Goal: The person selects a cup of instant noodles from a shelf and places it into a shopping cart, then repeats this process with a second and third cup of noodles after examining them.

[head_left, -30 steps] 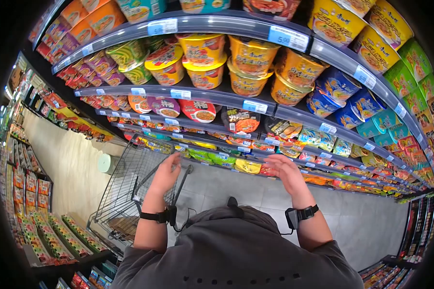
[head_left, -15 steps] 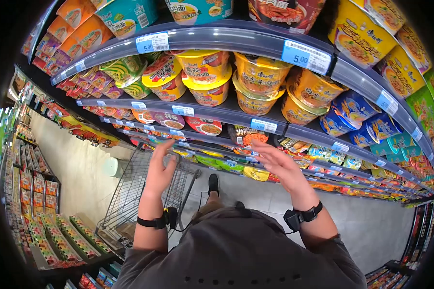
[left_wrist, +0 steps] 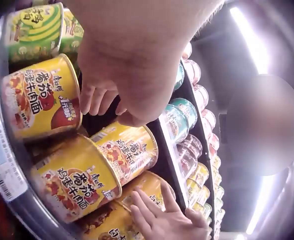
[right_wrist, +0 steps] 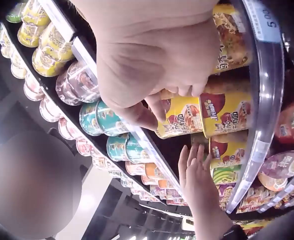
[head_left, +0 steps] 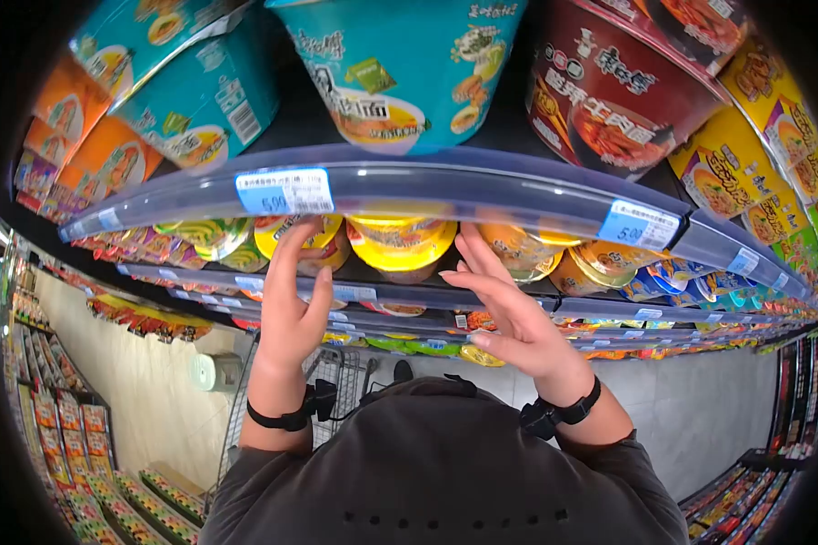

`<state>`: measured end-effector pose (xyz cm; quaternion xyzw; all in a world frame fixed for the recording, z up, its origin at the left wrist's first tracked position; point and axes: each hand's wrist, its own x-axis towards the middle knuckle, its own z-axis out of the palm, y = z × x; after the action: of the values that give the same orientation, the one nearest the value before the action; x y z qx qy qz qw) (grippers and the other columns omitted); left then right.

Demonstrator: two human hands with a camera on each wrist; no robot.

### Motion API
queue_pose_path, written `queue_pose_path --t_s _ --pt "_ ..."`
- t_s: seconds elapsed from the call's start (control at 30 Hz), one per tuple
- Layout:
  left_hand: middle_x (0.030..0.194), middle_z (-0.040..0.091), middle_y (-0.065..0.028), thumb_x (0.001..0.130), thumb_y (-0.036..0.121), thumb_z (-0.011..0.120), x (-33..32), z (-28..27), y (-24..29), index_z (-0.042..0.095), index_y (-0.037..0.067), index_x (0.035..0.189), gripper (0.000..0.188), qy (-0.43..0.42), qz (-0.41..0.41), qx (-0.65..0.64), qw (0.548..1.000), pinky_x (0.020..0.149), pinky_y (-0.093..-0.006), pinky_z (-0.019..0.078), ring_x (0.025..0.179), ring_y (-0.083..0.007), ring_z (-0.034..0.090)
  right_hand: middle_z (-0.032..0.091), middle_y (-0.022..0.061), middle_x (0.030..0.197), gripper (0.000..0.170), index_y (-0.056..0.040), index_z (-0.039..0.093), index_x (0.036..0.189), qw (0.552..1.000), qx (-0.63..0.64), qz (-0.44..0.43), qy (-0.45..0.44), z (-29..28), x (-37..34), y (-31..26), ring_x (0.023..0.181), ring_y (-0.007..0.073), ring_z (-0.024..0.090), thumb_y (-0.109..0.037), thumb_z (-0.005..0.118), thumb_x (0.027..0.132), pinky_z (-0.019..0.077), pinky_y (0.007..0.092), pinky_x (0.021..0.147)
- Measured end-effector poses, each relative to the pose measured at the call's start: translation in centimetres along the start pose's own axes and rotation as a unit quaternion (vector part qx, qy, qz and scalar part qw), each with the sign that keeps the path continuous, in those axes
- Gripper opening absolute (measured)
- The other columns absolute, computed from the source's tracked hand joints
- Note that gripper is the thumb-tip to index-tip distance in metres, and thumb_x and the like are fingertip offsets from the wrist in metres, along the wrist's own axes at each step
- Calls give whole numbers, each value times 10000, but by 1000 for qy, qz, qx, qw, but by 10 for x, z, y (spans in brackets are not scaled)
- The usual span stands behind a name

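Observation:
Stacked yellow instant noodle tubs (head_left: pixel 402 245) stand on the shelf just below the top one in the head view. My left hand (head_left: pixel 293 313) reaches up at the left of this stack, its fingers extended and the tips overlapping the shelf edge. Opposite it, my right hand (head_left: pixel 513 318) is raised with fingers spread, its fingertips close to the stack's right side. The left wrist view has the left hand (left_wrist: pixel 129 85) over the upper tub (left_wrist: pixel 129 150), beside another yellow tub (left_wrist: pixel 42 97). In the right wrist view, the right hand (right_wrist: pixel 157 65) overlaps a tub (right_wrist: pixel 179 117).
A clear shelf edge (head_left: pixel 482 195) with price tags curves above the hands. Teal noodle tubs (head_left: pixel 400 73) and dark red ones (head_left: pixel 623 86) stand on that upper shelf. A wire shopping cart (head_left: pixel 336 372) is at the left, near a pale green bin (head_left: pixel 214 372).
Both hands have moved up and forward, from over the floor and lower shelves to either side of the yellow tubs. The shelves now appear closer.

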<state>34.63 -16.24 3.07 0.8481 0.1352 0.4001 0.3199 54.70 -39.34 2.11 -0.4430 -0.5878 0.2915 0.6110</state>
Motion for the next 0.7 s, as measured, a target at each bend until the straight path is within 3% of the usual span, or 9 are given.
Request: queue_pose_path --t_s 0.07,0.13,0.2,0.27,0.3,0.4,0.5,0.57,0.7 --pt "1299 634 -229 917 -34 605 10 2 -1 537 -28 1375 463 5 -8 3 1000 1041 -416 475 1158 -353 640 90 263 1722 630 -19 488 1524 1000 -15 4 2 -2 10 0 1617 353 57 -69 628 911 120 475 1276" --pt "1310 638 -209 947 -27 594 20 -3 1 518 -41 1396 456 -53 -34 -10 998 1056 -402 469 1191 -309 634 100 267 1718 639 -18 484 1527 1000 -27 12 6 -2 14 -1 1617 355 64 -75 630 908 119 470 1276" --pt "1274 664 -186 974 -25 586 26 -1 -6 508 -54 1398 432 -101 -35 -1 994 1043 -368 474 1175 -248 642 243 250 1658 673 -13 480 1529 999 -28 32 11 -2 17 0 1574 365 193 -72 645 879 153 464 1270" --pt "1204 665 -193 945 -22 605 32 5 -7 540 -40 1342 402 -97 -17 -10 995 988 -383 489 1103 -298 646 371 227 1582 703 -13 477 1532 999 -37 34 10 0 22 -3 1519 370 305 -71 656 855 191 464 1261" --pt "1133 667 -200 917 -19 625 33 7 -6 573 -27 1285 373 -88 -2 -16 996 933 -398 504 1031 -349 650 371 227 1582 703 -13 477 1532 999 -36 35 15 1 23 -2 1519 370 305 -71 656 855 191 464 1261" --pt "1168 655 -213 913 -4 639 31 8 -8 558 -32 1310 406 -94 -25 -35 995 939 -395 500 1039 -345 644 366 226 1586 695 -16 476 1533 999 -40 8 13 0 25 0 1527 372 296 -91 654 866 187 463 1260" --pt "1212 647 -225 911 4 641 27 6 -8 519 -47 1368 476 -89 -16 -39 995 974 -396 492 1079 -345 644 300 236 1644 677 -19 490 1524 999 -35 9 -8 -4 20 5 1571 372 230 -109 656 873 164 465 1267" --pt "1242 643 -233 911 6 641 20 4 -6 492 -60 1410 525 -88 -13 -36 995 996 -397 486 1112 -346 645 132 222 1718 627 27 492 1505 999 -33 3 -24 -6 15 9 1609 356 113 -149 652 924 113 472 1281" --pt "1361 602 -250 909 0 636 0 1 9 413 -90 1497 635 -44 8 -3 999 1065 -409 458 1255 -343 614 37 214 1741 618 14 502 1504 998 -18 -12 -54 -4 8 -6 1618 350 65 -168 655 935 153 477 1276"
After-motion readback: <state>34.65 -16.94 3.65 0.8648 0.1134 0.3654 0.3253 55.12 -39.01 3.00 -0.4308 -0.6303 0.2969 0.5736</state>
